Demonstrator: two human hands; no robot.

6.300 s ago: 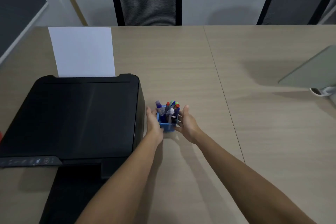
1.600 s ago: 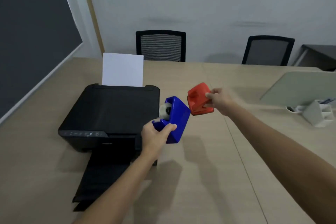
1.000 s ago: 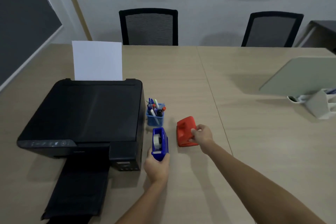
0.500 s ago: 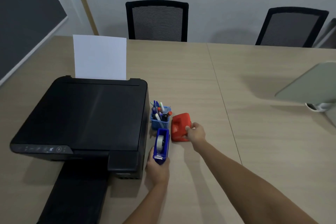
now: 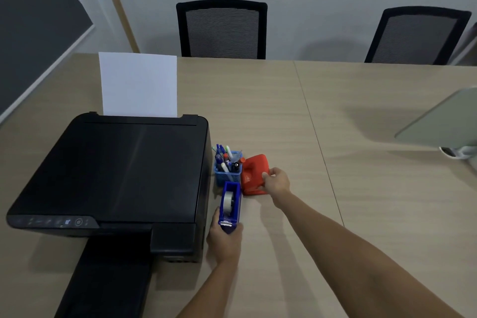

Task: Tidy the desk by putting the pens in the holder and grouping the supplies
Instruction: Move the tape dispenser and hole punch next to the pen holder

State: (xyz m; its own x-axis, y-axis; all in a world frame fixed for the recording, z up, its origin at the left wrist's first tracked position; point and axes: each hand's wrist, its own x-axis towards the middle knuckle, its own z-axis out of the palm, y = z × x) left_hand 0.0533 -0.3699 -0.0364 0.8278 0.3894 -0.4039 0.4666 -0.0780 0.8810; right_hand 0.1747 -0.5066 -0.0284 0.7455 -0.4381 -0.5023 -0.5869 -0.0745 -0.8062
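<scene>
A small blue mesh pen holder [image 5: 228, 176] full of several pens stands on the desk just right of the printer. Directly in front of it lies a blue tape dispenser [image 5: 230, 204] with a white roll, and my left hand [image 5: 225, 239] grips its near end. A red hole punch [image 5: 253, 174] sits to the right of the holder, touching it. My right hand [image 5: 276, 183] holds the punch by its right side. All three supplies rest on the desk close together.
A large black printer [image 5: 116, 175] with a white sheet [image 5: 138, 84] upright in its feeder fills the left of the wooden desk [image 5: 284, 116]. Its output tray [image 5: 103, 281] reaches toward me. A grey-green panel [image 5: 444, 121] stands at the right edge. Two black chairs [image 5: 222, 29] are behind the desk.
Both hands brought the tape dispenser and red punch down from the air onto the desk and slid them in against the pen holder. Both hands keep their grips.
</scene>
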